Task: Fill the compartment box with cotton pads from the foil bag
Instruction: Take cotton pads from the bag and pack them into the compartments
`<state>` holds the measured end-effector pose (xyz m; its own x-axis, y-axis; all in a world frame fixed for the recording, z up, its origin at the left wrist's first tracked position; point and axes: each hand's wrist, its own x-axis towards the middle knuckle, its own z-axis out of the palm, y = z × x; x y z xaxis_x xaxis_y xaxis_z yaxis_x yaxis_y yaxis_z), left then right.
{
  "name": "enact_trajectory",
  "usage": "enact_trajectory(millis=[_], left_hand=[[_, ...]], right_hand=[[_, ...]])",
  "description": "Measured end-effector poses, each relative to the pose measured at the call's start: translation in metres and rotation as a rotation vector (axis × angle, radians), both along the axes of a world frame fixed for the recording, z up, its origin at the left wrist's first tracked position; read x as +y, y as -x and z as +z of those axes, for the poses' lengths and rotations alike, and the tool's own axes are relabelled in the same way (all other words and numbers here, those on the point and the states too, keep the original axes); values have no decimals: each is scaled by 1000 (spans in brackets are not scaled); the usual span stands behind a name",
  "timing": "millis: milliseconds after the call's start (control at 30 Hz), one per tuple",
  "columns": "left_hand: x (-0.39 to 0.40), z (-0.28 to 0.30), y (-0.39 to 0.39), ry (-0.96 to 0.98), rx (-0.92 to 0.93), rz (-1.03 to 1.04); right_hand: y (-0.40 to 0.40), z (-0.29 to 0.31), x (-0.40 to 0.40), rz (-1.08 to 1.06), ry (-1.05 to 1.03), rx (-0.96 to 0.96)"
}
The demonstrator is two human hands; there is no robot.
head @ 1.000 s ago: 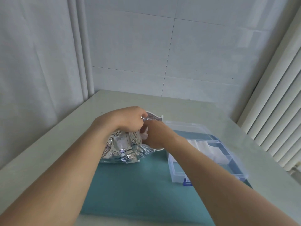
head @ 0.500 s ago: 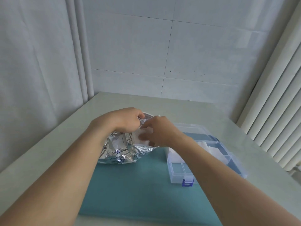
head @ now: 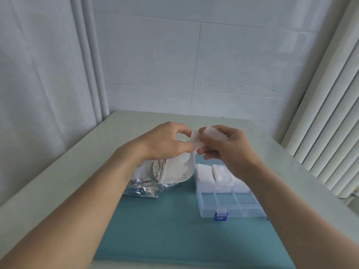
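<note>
A silver foil bag point(head: 149, 181) with blue print stands on the teal mat point(head: 174, 230), its mouth open toward the box. My left hand point(head: 165, 140) grips the bag's upper rim. My right hand point(head: 225, 146) pinches a small stack of white cotton pads point(head: 202, 137) just above the bag's mouth, next to my left fingers. The clear compartment box point(head: 225, 199) with blue latches lies to the right of the bag. Its far compartments hold white pads point(head: 213, 175); the near ones show only the mat through them.
The mat lies on a pale table point(head: 77, 171) set in a corner. A white curtain point(head: 38, 74) hangs at the left, a tiled wall point(head: 194, 65) stands behind, and vertical blinds point(head: 330, 113) run along the right edge.
My right hand has come out of the bag with cotton pads and risen above the mouth. My left hand has lifted the bag's rim slightly.
</note>
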<state>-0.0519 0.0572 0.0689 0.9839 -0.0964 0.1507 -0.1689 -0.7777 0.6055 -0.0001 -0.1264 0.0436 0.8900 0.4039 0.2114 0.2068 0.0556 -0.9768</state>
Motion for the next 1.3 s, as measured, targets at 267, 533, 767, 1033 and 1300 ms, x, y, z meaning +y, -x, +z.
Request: enact_trajectory(millis=[267,533,767,1033,1300], left_hand=[[-36,-23,-6,238,-252,-55],[-60,-25,3,419,-174,-96],[-90,-39,6,869,125,-54],[-94,-47,0,943,104,109],[-92,-46,-2,813,98,123]], right_hand=[[10,-22,-33,182,-319,219],[15,-32,-49,-274,31,-223],[21,-51,-43,-66,201,-264],[30,-35,-48,-67,400,-327],[12,-31,-67,-28,221,-65]])
